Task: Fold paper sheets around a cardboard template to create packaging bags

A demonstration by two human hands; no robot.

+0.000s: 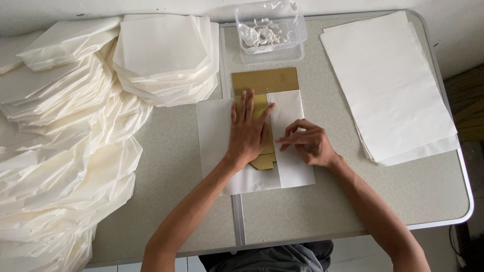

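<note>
Folding white paper around a tan template, frame centre.
Left hand flat, open, pressing template; right hand pinching paper sheet fold.

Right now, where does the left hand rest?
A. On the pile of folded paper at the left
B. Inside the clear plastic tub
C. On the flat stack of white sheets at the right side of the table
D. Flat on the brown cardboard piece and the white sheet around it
D: the left hand lies flat, fingers spread, on the brown cardboard piece that the white sheet partly wraps.
</note>
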